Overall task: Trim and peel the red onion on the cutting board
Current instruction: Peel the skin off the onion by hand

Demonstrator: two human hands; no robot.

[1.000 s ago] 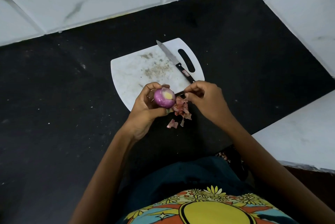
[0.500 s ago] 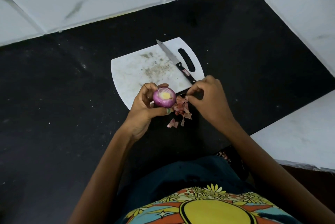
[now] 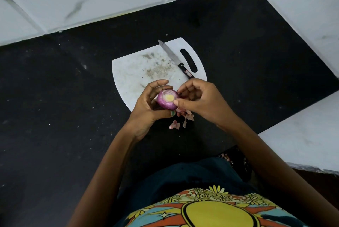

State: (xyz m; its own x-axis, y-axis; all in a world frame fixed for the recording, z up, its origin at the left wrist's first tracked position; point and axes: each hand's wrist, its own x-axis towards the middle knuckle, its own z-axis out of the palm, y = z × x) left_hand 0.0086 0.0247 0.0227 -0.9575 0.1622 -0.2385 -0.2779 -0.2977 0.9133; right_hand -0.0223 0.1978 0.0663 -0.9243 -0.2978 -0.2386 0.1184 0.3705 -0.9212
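Grip: left hand (image 3: pixel 146 106) cups red onion (image 3: pixel 167 99), cut end up, steadying it for peeling.
Right hand (image 3: pixel 200 101): thumb and fingertips pinch at onion's edge, likely lifting skin.
Onion: held above cutting board (image 3: pixel 132 72) near edge.
Peels (image 3: pixel 180 118): dropped below.
Knife (image 3: pixel 175 59): parked on board.

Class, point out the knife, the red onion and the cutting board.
knife (image 3: pixel 171 54), head view, middle of the blade.
red onion (image 3: pixel 166 101), head view, purple side.
cutting board (image 3: pixel 128 72), head view, bare left part.

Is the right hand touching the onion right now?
Touching. In the head view the right hand has its thumb tip pressed on the cut rim of the red onion, which the left hand grips from the other side.
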